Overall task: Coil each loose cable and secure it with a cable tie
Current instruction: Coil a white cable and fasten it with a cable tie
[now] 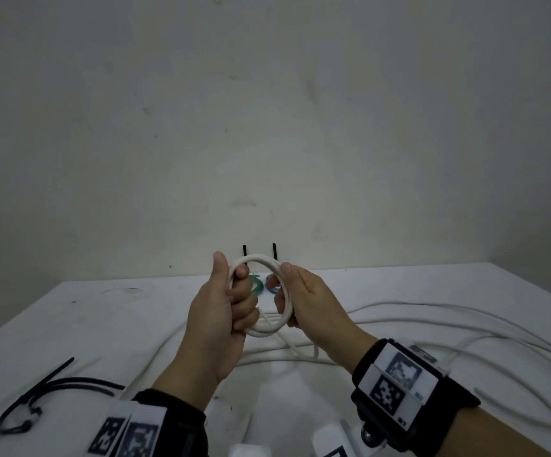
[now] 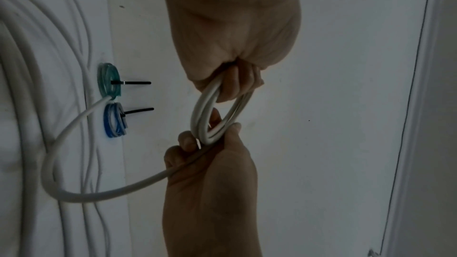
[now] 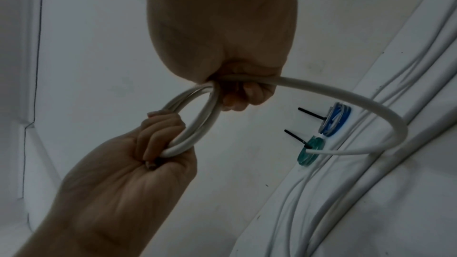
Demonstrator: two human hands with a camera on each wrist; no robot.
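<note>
A white cable coil [image 1: 260,258] of a few loops hangs upright above the table between both hands. My left hand [image 1: 234,301] grips its left side with fingers curled through the ring. My right hand [image 1: 287,301] grips the right side, thumb on top. In the left wrist view the left hand [image 2: 232,85] holds the coil [image 2: 202,118] from above and the right hand [image 2: 197,155] from below. The loose tail [image 3: 358,103] runs out of the right hand [image 3: 242,93] down to the table; the left hand [image 3: 158,138] clasps the coil [image 3: 197,126].
A green coil [image 1: 257,285] and a blue coil [image 1: 271,285], each with a black tie tail sticking up, lie at the table's far edge. Long white cable [image 1: 432,311] sprawls across the table [image 1: 86,324]. Spare black cable ties [image 1: 36,390] lie near left.
</note>
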